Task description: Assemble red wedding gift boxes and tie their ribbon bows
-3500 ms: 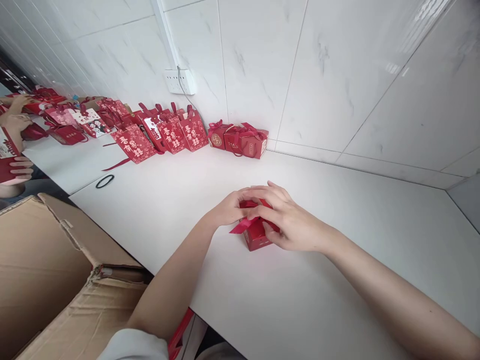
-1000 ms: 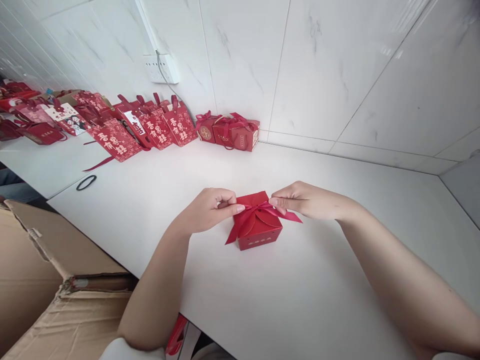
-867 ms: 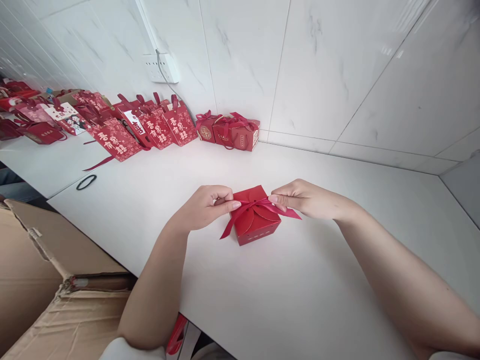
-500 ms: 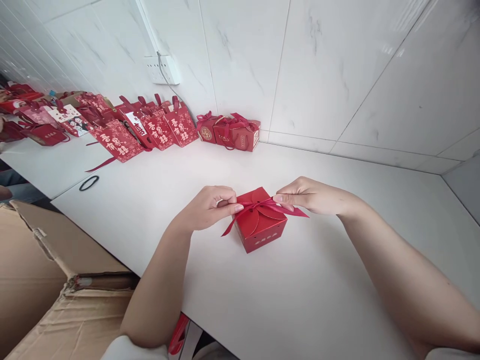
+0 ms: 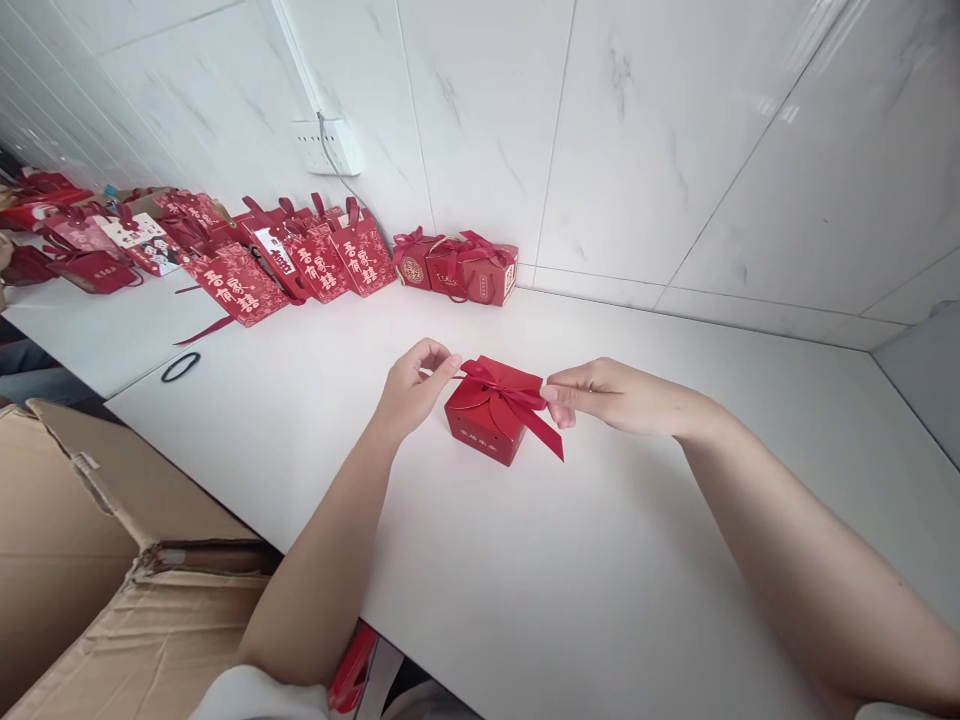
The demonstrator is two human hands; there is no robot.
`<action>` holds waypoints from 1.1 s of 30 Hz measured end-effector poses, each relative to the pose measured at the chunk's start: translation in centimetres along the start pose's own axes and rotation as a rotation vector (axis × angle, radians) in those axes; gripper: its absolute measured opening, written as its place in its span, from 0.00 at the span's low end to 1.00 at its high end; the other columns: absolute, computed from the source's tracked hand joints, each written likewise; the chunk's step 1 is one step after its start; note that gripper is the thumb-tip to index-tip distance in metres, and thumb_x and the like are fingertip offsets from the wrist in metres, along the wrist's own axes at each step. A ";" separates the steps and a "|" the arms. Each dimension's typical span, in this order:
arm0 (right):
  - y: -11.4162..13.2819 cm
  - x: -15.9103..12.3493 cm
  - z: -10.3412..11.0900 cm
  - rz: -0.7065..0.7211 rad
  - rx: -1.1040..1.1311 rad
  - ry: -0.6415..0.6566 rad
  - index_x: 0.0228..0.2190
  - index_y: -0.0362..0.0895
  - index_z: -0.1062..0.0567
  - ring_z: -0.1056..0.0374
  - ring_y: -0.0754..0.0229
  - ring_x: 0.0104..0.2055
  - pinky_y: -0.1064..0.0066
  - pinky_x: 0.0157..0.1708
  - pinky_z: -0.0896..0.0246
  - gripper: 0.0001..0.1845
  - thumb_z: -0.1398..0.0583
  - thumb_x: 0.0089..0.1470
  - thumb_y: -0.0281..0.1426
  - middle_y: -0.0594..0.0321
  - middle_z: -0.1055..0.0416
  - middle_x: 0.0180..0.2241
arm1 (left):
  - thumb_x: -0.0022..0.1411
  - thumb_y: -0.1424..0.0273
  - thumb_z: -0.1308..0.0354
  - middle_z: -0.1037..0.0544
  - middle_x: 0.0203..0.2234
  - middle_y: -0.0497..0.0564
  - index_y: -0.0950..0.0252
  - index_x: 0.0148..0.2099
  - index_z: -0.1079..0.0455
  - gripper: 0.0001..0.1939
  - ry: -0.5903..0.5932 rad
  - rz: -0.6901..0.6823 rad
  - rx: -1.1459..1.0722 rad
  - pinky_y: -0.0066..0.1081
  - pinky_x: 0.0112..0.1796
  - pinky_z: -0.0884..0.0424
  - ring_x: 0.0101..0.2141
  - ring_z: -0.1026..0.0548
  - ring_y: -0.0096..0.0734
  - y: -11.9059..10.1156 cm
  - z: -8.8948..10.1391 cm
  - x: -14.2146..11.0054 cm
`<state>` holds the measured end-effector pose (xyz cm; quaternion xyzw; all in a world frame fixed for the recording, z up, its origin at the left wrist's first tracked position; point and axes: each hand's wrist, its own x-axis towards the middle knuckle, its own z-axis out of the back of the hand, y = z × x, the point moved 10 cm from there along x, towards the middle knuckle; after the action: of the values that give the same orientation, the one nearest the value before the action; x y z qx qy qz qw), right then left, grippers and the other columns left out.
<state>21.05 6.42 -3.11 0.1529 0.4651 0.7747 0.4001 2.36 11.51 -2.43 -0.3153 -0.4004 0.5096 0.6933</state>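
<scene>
A small red gift box point(image 5: 480, 420) with overlapping curved top flaps and pale lettering on its front stands on the white table. Across its top a dark red ribbon point(image 5: 496, 388) is tied in a bow, one tail hanging over the right corner. My left hand point(image 5: 420, 385) is at the upper left of the box, thumb and fingers pinched on the ribbon's left side. On the right, my right hand point(image 5: 592, 395) pinches the right loop of the bow between thumb and fingers.
Finished-looking red boxes with bows point(image 5: 457, 268) stand against the tiled wall. Further left are several red gift bags point(image 5: 319, 255) and a black band point(image 5: 181, 367). An open cardboard carton point(image 5: 142, 480) sits beside the table's left edge point(image 5: 225, 480); a socket point(image 5: 328, 147) is on the wall.
The box has turned and shifted slightly left and away from me. My left hand has moved up and left with it; my right hand stays nearly in place.
</scene>
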 end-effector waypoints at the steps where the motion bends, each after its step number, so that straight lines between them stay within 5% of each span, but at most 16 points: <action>1: -0.1 0.0 0.3 -0.014 -0.011 -0.025 0.28 0.45 0.28 0.34 0.60 0.34 0.68 0.38 0.42 0.22 0.48 0.58 0.49 0.63 0.29 0.29 | 0.61 0.61 0.45 0.27 0.34 0.49 0.63 0.36 0.33 0.10 -0.074 -0.061 0.026 0.28 0.36 0.35 0.37 0.30 0.29 -0.8 0.4 -0.2; 4: -0.7 0.0 0.5 -0.055 -0.037 -0.043 0.29 0.46 0.28 0.33 0.59 0.36 0.68 0.37 0.41 0.20 0.47 0.57 0.49 0.63 0.28 0.31 | 0.61 0.66 0.44 0.28 0.38 0.50 0.62 0.38 0.31 0.06 -0.157 -0.297 0.170 0.30 0.41 0.34 0.41 0.30 0.30 -3.9 0.1 -1.4; 7: -0.5 0.2 0.4 -0.027 -0.024 -0.067 0.34 0.47 0.29 0.33 0.59 0.34 0.68 0.34 0.41 0.17 0.43 0.55 0.48 0.63 0.27 0.34 | 0.61 0.69 0.44 0.26 0.37 0.49 0.62 0.38 0.29 0.04 -0.077 -0.426 0.341 0.33 0.45 0.36 0.41 0.30 0.30 -5.7 -1.5 -2.4; 13: 1.5 0.1 1.7 0.182 -0.025 -0.258 0.39 0.48 0.34 0.30 0.59 0.35 0.67 0.35 0.40 0.10 0.44 0.58 0.40 0.64 0.25 0.33 | 0.61 0.70 0.44 0.26 0.27 0.45 0.61 0.34 0.28 0.04 0.046 -0.331 0.427 0.32 0.39 0.37 0.31 0.31 0.27 -5.0 -2.3 -2.4; 24: 0.1 0.5 3.2 0.143 -0.051 -0.465 0.39 0.48 0.32 0.30 0.59 0.31 0.65 0.35 0.35 0.07 0.44 0.60 0.36 0.63 0.25 0.34 | 0.59 0.68 0.41 0.29 0.22 0.43 0.61 0.31 0.27 0.05 0.148 -0.289 0.407 0.32 0.38 0.36 0.26 0.34 0.25 -4.7 -2.2 -2.7; 28: 2.4 0.1 2.4 0.300 -0.373 -0.509 0.42 0.48 0.27 0.33 0.53 0.47 0.58 0.47 0.37 0.11 0.48 0.62 0.33 0.56 0.29 0.45 | 0.60 0.67 0.43 0.30 0.24 0.45 0.60 0.33 0.27 0.05 0.205 -0.260 0.421 0.29 0.31 0.36 0.27 0.33 0.25 -4.5 -2.2 -2.9; 33: 4.1 0.4 -0.3 0.436 -0.613 -0.436 0.48 0.51 0.26 0.45 0.50 0.61 0.52 0.57 0.47 0.16 0.48 0.63 0.32 0.55 0.40 0.58 | 0.64 0.67 0.47 0.27 0.34 0.47 0.61 0.36 0.30 0.07 0.187 -0.328 0.445 0.29 0.36 0.34 0.35 0.30 0.28 -5.3 -2.1 -3.3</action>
<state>18.68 5.55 0.19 0.2815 0.0750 0.8930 0.3430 6.09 6.83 0.28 -0.1321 -0.2584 0.4347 0.8525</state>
